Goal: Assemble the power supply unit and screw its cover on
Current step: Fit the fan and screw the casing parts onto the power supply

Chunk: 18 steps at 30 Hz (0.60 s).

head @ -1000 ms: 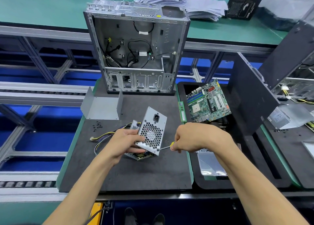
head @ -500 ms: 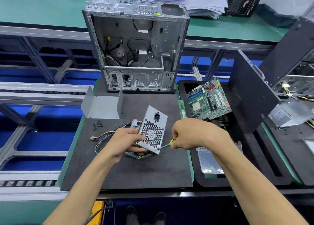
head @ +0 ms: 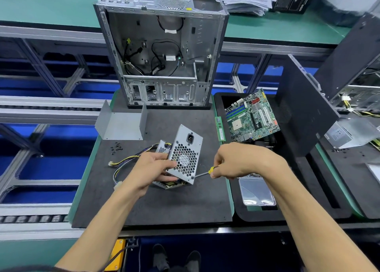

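I see the power supply unit (head: 186,158) in dull perforated sheet metal, my screwdriver (head: 203,173) with glossy yellow plastic collar; matt, rough dark mat (head: 164,206)

Screwdriver (head: 202,174) handle mostly buried in the right hand (head: 238,160); tip contact at the power supply (head: 184,158) corner too small to confirm. Left hand (head: 153,169) covers the unit's near side. Loose screws (head: 116,147) near the mat's left edge too small to count.
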Each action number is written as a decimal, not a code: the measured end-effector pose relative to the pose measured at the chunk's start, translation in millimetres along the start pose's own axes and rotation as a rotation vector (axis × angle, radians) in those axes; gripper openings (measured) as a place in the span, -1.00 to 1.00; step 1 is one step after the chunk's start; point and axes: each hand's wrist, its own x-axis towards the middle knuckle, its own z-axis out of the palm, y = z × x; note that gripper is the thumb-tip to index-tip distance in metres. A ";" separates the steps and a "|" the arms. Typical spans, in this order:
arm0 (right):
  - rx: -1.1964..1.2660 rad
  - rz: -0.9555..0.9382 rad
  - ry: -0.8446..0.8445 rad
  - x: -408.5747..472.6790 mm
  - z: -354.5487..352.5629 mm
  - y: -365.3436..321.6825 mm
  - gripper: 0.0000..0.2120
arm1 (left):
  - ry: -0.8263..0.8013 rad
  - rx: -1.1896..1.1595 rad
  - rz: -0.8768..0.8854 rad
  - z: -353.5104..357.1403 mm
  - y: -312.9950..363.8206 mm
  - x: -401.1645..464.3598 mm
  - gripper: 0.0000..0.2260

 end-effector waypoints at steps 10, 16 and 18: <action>0.211 -0.027 0.208 2.2 -9.5 35.2 -0.78 | 0.114 -0.016 0.008 15.8 -9.3 3.5 -0.88; 0.518 -0.125 0.375 27.0 13.4 34.4 -0.88 | 0.157 0.253 0.077 52.9 -23.5 19.6 -0.76; 0.584 -0.116 0.379 37.5 24.9 31.9 -0.89 | 0.216 0.477 0.124 63.2 -27.6 24.2 -0.73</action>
